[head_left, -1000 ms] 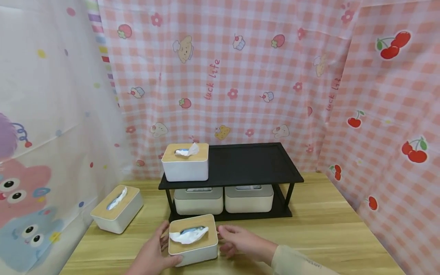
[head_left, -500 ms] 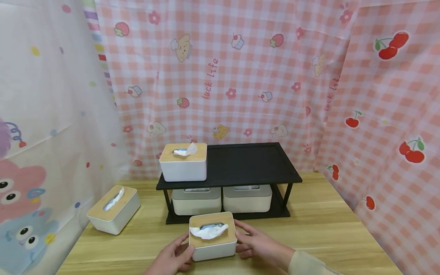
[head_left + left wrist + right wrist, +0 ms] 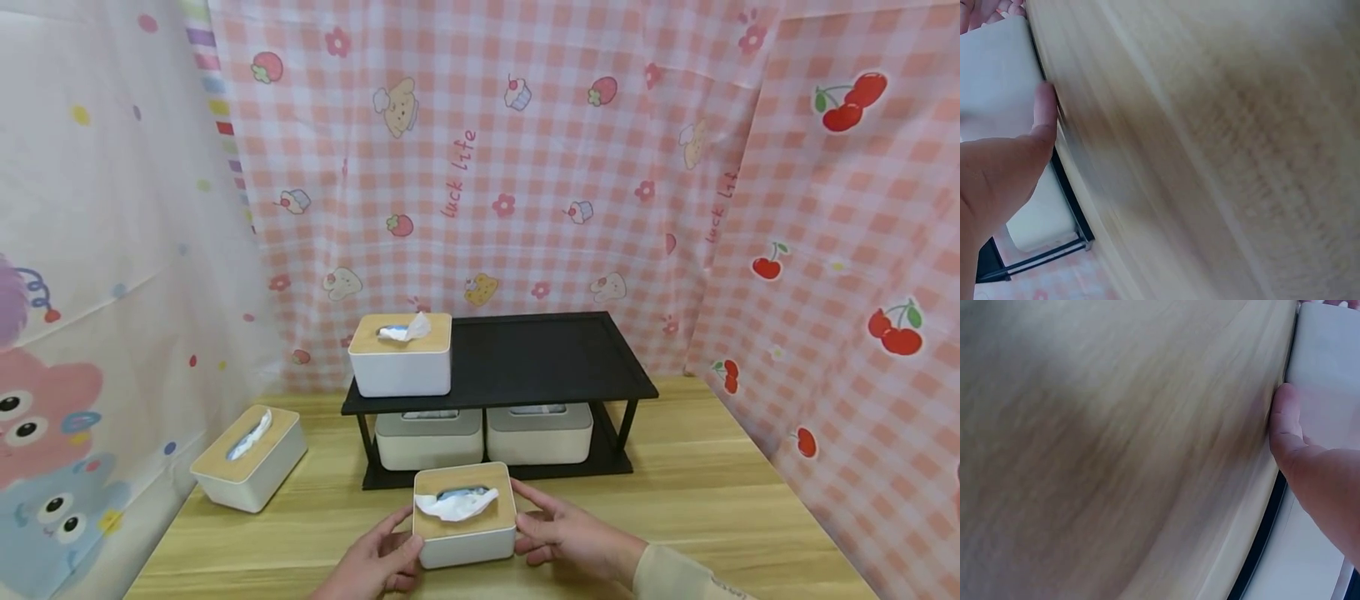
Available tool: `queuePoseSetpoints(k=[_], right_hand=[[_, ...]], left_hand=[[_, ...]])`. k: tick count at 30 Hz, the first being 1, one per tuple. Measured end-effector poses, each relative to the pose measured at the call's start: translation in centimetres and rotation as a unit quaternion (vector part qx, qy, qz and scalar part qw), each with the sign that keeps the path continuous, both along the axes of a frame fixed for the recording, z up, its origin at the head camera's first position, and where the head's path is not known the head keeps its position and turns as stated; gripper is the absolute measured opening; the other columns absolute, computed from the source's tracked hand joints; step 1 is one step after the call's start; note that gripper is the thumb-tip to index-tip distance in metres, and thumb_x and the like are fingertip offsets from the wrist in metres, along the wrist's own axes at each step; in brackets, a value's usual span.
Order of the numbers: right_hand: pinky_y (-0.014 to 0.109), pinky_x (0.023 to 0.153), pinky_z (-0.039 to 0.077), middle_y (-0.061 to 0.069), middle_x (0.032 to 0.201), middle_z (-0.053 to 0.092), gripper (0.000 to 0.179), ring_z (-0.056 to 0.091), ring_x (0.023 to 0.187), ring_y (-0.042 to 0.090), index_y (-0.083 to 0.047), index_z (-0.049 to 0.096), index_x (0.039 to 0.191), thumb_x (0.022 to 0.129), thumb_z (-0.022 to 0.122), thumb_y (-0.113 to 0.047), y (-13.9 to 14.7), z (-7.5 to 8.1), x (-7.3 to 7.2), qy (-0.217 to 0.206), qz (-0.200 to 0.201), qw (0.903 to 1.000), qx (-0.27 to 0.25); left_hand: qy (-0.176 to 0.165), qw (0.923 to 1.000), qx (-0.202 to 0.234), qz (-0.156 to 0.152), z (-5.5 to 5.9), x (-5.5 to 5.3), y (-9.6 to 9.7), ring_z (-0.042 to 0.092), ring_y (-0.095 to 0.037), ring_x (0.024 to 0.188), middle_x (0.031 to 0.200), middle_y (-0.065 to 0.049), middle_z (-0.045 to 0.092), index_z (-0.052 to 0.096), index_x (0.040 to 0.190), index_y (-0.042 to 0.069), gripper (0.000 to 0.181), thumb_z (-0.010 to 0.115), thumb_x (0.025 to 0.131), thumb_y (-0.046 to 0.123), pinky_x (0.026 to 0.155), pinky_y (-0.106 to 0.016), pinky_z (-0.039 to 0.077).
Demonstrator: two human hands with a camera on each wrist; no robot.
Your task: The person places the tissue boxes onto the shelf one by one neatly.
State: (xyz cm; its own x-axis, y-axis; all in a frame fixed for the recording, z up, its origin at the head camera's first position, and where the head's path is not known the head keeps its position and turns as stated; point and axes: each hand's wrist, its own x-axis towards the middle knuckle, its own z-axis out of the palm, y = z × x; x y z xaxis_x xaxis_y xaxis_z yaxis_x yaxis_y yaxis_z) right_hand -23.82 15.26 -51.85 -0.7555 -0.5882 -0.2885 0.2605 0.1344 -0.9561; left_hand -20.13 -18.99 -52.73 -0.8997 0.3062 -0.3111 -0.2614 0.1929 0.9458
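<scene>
Between my two hands, in front of the black rack, is a white tissue box [image 3: 468,550] with a wood-look lid. A white tissue lies spread across its opening. My left hand [image 3: 375,562] grips the left side, thumb near the front corner. On the opposite side, my right hand [image 3: 573,537] grips the box with its fingers along the wall. In the left wrist view the left thumb [image 3: 1044,115] lies against the pale box wall; the right wrist view shows the right thumb [image 3: 1285,412] likewise. The far fingertips are partly hidden.
A two-tier black rack [image 3: 555,354] stands behind. On its top left is another wood-lidded tissue box [image 3: 401,372]. Two grey-lidded tissue boxes, left [image 3: 429,446] and right [image 3: 538,440], fill the lower tier. A further wood-lidded box [image 3: 262,475] sits angled at the table's left.
The tissue box between my hands has moved right and slightly toward the rack, both hands moving with it. My right hand has closed against its side. Over the last half second little differs.
</scene>
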Motion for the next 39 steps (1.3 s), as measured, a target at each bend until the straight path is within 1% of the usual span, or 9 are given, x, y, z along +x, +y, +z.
queuePoseSetpoints(k=[2,5,8,14,20,28,35,39], right_hand=[[0.044,0.099,0.061,0.024,0.153,0.055,0.079,0.07,0.116,0.026,-0.017,0.013,0.174,0.111,0.058,-0.036,0.0,0.0,0.0,-0.002,-0.004,1.0,-0.008],[0.046,0.099,0.061,0.029,0.16,0.047,0.08,0.07,0.117,0.029,-0.021,0.014,0.174,0.11,0.06,-0.036,-0.1,0.1,0.0,-0.003,-0.01,0.9998,-0.019],[0.049,0.098,0.061,0.032,0.164,0.04,0.079,0.071,0.12,0.033,-0.024,0.015,0.173,0.11,0.062,-0.034,-0.2,0.2,0.0,0.002,-0.01,0.9996,-0.025],[0.053,0.096,0.061,0.034,0.165,0.035,0.078,0.069,0.123,0.037,-0.03,0.013,0.173,0.111,0.06,-0.032,-0.2,0.1,-0.2,0.009,-0.007,0.9993,-0.036],[0.051,0.093,0.062,0.033,0.165,0.034,0.078,0.07,0.121,0.035,-0.03,0.011,0.173,0.111,0.059,-0.031,-0.2,-0.1,-0.3,0.009,-0.001,0.9987,-0.049],[0.051,0.092,0.063,0.033,0.166,0.031,0.076,0.071,0.116,0.035,-0.031,0.01,0.173,0.112,0.056,-0.033,0.0,0.0,-0.1,0.001,0.008,0.9985,-0.054],[0.049,0.091,0.063,0.031,0.163,0.036,0.076,0.073,0.11,0.033,-0.032,0.01,0.173,0.112,0.056,-0.035,0.3,0.2,-0.2,-0.001,0.012,0.9986,-0.052],[0.047,0.094,0.062,0.029,0.158,0.042,0.075,0.072,0.112,0.031,-0.03,0.013,0.173,0.112,0.056,-0.035,0.4,0.3,-0.3,0.007,0.008,0.9987,-0.049]], left_hand=[[0.01,0.9998,0.014,0.007,0.2,0.0,0.1,0.072,-0.025,0.111,0.153,-0.041,0.048,0.016,0.171,0.004,0.095,0.069,0.104,0.047,0.09,-0.046,0.065],[0.022,0.9991,0.034,0.01,0.6,0.0,0.2,0.072,-0.029,0.116,0.16,-0.046,0.031,0.015,0.173,0.012,0.094,0.071,0.103,0.041,0.089,-0.05,0.065],[0.025,0.9989,0.039,0.007,0.8,0.1,0.2,0.072,-0.029,0.115,0.162,-0.047,0.027,0.014,0.173,0.016,0.092,0.071,0.104,0.037,0.085,-0.051,0.066],[0.021,0.9983,0.054,0.001,0.8,0.0,0.1,0.072,-0.028,0.111,0.162,-0.045,0.026,0.014,0.173,0.02,0.086,0.067,0.107,0.033,0.083,-0.05,0.065],[0.025,0.9975,0.066,-0.01,1.0,0.0,0.0,0.072,-0.028,0.11,0.161,-0.044,0.029,0.014,0.173,0.017,0.084,0.065,0.108,0.029,0.085,-0.05,0.065],[0.021,0.9982,0.056,-0.003,1.1,-0.1,0.2,0.072,-0.027,0.102,0.16,-0.043,0.032,0.015,0.173,0.016,0.082,0.064,0.108,0.029,0.086,-0.048,0.065],[0.016,0.998,0.061,-0.005,0.8,-0.1,0.2,0.073,-0.028,0.098,0.159,-0.043,0.03,0.011,0.173,0.014,0.085,0.063,0.109,0.034,0.086,-0.047,0.065],[0.014,0.9971,0.075,-0.005,0.8,0.1,0.4,0.073,-0.029,0.097,0.158,-0.041,0.03,0.009,0.173,0.015,0.086,0.063,0.109,0.034,0.086,-0.046,0.065]])
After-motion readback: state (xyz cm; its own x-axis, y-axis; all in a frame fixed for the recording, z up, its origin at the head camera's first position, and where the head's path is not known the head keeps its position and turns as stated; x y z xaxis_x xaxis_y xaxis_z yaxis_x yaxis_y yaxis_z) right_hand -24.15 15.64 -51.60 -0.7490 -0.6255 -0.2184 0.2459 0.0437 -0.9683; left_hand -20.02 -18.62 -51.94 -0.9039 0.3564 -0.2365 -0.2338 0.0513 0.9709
